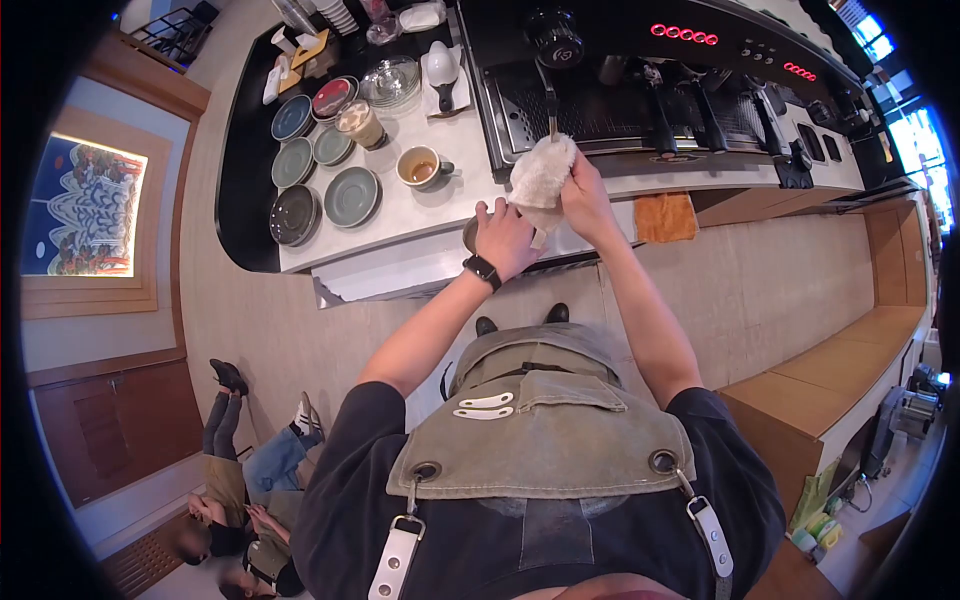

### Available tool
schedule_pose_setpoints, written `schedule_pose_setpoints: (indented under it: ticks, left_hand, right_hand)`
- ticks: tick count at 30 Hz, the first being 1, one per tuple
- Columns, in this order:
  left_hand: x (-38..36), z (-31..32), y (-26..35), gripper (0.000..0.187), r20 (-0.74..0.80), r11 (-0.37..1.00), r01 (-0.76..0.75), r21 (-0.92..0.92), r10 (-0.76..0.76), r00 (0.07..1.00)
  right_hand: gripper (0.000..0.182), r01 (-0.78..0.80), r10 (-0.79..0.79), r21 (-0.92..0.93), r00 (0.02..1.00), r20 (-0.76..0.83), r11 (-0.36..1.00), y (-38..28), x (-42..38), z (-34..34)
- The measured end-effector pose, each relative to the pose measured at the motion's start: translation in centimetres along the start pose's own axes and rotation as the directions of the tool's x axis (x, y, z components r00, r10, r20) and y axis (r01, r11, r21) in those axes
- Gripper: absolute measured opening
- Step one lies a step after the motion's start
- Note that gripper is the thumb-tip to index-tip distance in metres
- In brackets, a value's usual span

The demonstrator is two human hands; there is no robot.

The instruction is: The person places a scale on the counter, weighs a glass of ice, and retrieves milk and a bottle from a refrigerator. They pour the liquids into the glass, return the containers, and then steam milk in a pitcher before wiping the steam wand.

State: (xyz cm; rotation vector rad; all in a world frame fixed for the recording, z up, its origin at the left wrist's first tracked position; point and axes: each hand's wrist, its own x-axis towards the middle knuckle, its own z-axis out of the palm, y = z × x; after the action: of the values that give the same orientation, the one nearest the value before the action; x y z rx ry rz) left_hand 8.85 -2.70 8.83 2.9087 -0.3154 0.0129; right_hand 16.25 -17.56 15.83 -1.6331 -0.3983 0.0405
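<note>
My right hand (588, 198) is closed on a white cloth (543, 172), which is wrapped around the lower end of the steam wand (552, 108) on the espresso machine. My left hand (506, 240), wearing a black watch, is just below and left of the cloth, its fingers curled over a milk pitcher (470, 236). Most of that pitcher is hidden by the hand; a rounded edge shows on its left. To the left on the counter stands a cup (420, 168) with brown coffee inside. Behind it is a glass of layered milky drink (360, 124).
Several saucers (351, 197) cover the counter's left part, near stacked glass plates (390, 80) and a white-headed utensil (441, 70). The espresso machine (640, 110) spans the back, its portafilters (705, 125) jutting forward. An orange cloth (665, 217) hangs at the front edge. Two people (240, 520) sit lower left.
</note>
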Motion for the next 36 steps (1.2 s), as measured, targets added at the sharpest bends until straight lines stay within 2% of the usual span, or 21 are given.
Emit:
schedule_pose_setpoints:
  ticks: [3,4,7,10,13,14,17,20,21,22,23,26,29,30,32,34,36]
  left_hand:
    - [0.9,1.6,0.0,0.053,-0.004,1.0,0.009,-0.021,-0.009,1.0]
    - [1.1,2.6,0.1,0.063,0.021,0.995,0.022,0.097,-0.024,0.999]
    - [1.4,3.0,0.9,0.067,0.131,0.985,0.061,0.164,-0.083,0.988]
    - [1.4,5.8,0.1,0.066,-0.1,0.983,-0.005,0.184,0.023,0.995]
    - [1.3,6.5,0.5,0.067,-0.122,0.998,-0.049,0.044,0.054,0.991]
    - [0.7,4.9,1.6,0.067,-0.052,0.999,-0.021,-0.04,0.019,0.998]
    - [-2.2,0.3,4.0,0.071,-0.048,0.973,0.014,-0.23,-0.026,0.999]
    - [-7.4,-4.9,3.6,0.073,-0.144,0.928,-0.012,-0.371,-0.045,0.989]
    - [-9.1,-6.0,2.8,0.073,-0.149,0.886,0.049,-0.461,-0.132,0.98]
    - [-10.6,-7.0,1.7,0.073,-0.148,0.831,0.099,-0.547,-0.213,0.966]
    - [-11.5,-7.8,0.4,0.072,-0.142,0.764,0.139,-0.63,-0.289,0.947]
    - [-13.8,-7.6,-4.2,0.072,-0.184,0.745,0.24,-0.622,-0.437,0.88]
    - [-13.8,-3.9,-7.9,0.074,-0.194,0.718,0.31,-0.623,-0.526,0.828]
    - [-13.5,-3.0,-8.7,0.075,-0.201,0.718,0.32,-0.619,-0.538,0.819]
    - [-12.7,-1.6,-9.7,0.081,-0.189,0.716,0.352,-0.602,-0.557,0.809]
    - [-11.9,-0.4,-10.1,0.085,-0.205,0.728,0.332,-0.6,-0.54,0.816]
    - [-11.2,0.9,-10.4,0.092,-0.205,0.734,0.317,-0.6,-0.525,0.826]
  right_hand:
    - [0.034,0.062,-0.061,-0.027,0.998,0.031,0.998,-1.5,1.8,-0.2]
    - [0.034,0.065,-0.065,0.003,0.998,-0.001,0.998,-2.5,2.8,-0.1]
    - [0.033,0.089,-0.089,0.027,0.996,-0.014,0.996,-3.4,4.0,0.4]
    - [0.032,0.016,-0.018,0.07,1.0,0.024,0.997,-2.1,2.5,-0.1]
    - [0.031,0.007,-0.01,0.081,0.999,0.037,0.997,-1.1,2.2,-0.2]
    - [0.031,0.003,-0.006,0.081,0.999,0.039,0.997,-1.4,2.2,-0.1]
    - [0.034,-0.033,0.018,0.14,0.995,0.103,0.99,-4.2,3.6,-0.3]
    - [0.034,-0.077,0.066,0.176,0.996,0.067,0.981,-2.1,1.9,0.2]
    - [0.033,-0.101,0.094,0.195,0.994,0.049,0.976,-0.1,1.2,0.4]
    - [0.035,-0.032,0.033,0.054,0.999,-0.003,0.998,4.0,0.4,0.4]
    - [0.035,-0.032,0.032,0.043,0.999,-0.005,0.999,3.7,0.5,0.5]
    - [0.034,-0.039,0.039,0.027,0.999,-0.009,0.999,1.1,0.6,0.6]
    - [0.032,0.033,-0.033,0.004,0.995,-0.096,0.999,-2.5,3.0,1.7]
    - [0.03,0.067,-0.064,0.017,0.987,-0.149,0.998,-1.9,2.6,2.2]
    - [0.031,0.044,-0.058,-0.086,0.984,-0.168,0.995,-0.3,0.6,2.1]
    - [0.033,0.066,-0.094,-0.13,0.97,-0.222,0.989,3.9,-1.5,2.4]
    - [0.034,0.033,-0.05,-0.113,0.987,-0.152,0.993,3.5,-1.6,1.6]
